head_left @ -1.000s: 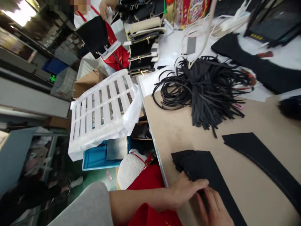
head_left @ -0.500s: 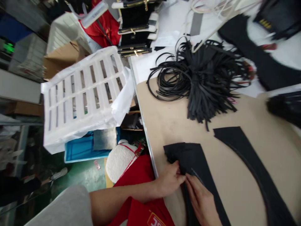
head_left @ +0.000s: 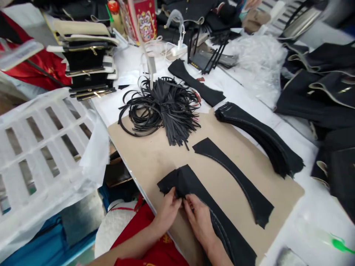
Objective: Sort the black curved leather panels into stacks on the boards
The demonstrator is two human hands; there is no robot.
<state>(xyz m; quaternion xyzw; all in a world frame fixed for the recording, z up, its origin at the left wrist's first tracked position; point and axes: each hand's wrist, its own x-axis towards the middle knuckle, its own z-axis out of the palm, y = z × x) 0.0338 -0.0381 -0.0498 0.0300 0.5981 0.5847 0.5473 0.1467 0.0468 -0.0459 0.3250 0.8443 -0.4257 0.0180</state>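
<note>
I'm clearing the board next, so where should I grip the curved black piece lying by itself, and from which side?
The piece is probably best pinched across its narrow middle, coming from above on the wearer's side. It lies flat, its ends are wider, its inner curve faces that side, and bare board runs along both long edges.

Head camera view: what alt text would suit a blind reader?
A person's left hand and right hand, close together, touch the edge of layered black pieces on a tan board. Beyond lies a tangle of black strips.
</note>
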